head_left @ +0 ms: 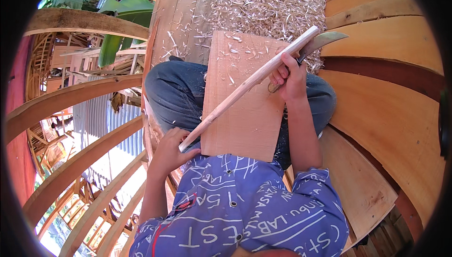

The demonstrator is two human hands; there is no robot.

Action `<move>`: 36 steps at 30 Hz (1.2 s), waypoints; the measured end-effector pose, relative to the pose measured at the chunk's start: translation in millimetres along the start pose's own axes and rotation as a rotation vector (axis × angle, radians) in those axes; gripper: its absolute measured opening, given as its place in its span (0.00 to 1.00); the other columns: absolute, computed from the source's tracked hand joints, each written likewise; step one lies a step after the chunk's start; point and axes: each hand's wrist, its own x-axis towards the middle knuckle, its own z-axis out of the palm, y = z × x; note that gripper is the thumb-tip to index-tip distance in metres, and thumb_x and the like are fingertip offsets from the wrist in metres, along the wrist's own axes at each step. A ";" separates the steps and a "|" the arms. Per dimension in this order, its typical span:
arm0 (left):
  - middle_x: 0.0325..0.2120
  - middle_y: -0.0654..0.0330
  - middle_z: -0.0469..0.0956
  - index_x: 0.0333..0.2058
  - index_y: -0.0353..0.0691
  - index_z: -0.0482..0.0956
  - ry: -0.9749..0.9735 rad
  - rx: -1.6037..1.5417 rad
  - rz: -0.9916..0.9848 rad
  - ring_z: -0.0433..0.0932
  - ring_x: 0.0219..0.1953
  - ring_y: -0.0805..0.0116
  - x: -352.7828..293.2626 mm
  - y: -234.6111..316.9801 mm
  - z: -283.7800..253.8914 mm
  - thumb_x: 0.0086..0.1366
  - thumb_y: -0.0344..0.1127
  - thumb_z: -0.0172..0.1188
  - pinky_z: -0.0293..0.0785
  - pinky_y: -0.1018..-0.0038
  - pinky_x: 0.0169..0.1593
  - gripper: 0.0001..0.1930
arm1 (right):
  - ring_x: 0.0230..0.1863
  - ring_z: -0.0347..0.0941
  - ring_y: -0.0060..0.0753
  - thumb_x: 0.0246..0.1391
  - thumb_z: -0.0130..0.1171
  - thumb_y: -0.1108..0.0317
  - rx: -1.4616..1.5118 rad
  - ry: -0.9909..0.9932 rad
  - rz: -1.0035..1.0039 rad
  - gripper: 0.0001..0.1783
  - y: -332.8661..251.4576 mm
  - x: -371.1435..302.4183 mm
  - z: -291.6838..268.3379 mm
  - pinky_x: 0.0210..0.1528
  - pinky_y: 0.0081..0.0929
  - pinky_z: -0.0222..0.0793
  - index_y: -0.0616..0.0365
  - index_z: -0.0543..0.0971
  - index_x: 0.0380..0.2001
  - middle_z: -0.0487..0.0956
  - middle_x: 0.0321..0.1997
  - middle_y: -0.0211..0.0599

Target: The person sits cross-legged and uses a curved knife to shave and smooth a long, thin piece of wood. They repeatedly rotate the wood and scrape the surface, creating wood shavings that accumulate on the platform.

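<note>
A long, pale whittled wooden stick point(245, 86) slants from my lap up to the right. My left hand point(170, 152) is closed round its near end, the thumb and fingers on either side. Near the far end my right hand point(289, 77) grips a knife with a curved blade point(320, 44), whose handle end sticks out below the fingers. The stick also lies against the thumb and fingers of this hand, with the blade just behind it. Under the stick, a flat wooden board point(245, 125) rests across my crossed legs, a few shavings on it.
Curled wood shavings point(273, 5) cover much of the plank floor point(186, 16) ahead. Plank walling point(386, 97) rises close on the right. Wooden rails point(80, 97) run along the left, with corrugated metal sheets point(101, 115) and green leaves point(129, 12) beyond them.
</note>
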 end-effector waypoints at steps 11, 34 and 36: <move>0.19 0.47 0.73 0.35 0.36 0.70 0.080 -0.076 -0.086 0.76 0.24 0.47 -5.9 -36.9 35.9 0.63 0.38 0.54 0.68 0.61 0.28 0.11 | 0.12 0.56 0.18 0.62 0.45 0.44 -0.667 0.064 -0.131 0.30 17.9 -39.4 -21.3 0.16 0.21 0.52 0.60 0.74 0.20 0.64 0.13 0.25; 0.17 0.49 0.74 0.37 0.39 0.70 0.230 -0.040 -0.049 0.77 0.20 0.51 -7.4 -65.2 62.6 0.56 0.44 0.65 0.70 0.66 0.23 0.18 | 0.20 0.74 0.48 0.55 0.54 0.47 -1.761 -0.034 -0.296 0.24 8.2 -55.0 38.6 0.22 0.39 0.68 0.58 0.75 0.19 0.74 0.15 0.44; 0.17 0.49 0.74 0.37 0.39 0.70 0.228 -0.032 -0.051 0.77 0.19 0.52 -6.9 -66.2 62.6 0.56 0.44 0.65 0.70 0.67 0.23 0.19 | 0.19 0.74 0.48 0.55 0.54 0.47 -1.798 0.060 -0.307 0.24 -0.5 -43.9 35.4 0.22 0.39 0.68 0.58 0.75 0.19 0.74 0.15 0.44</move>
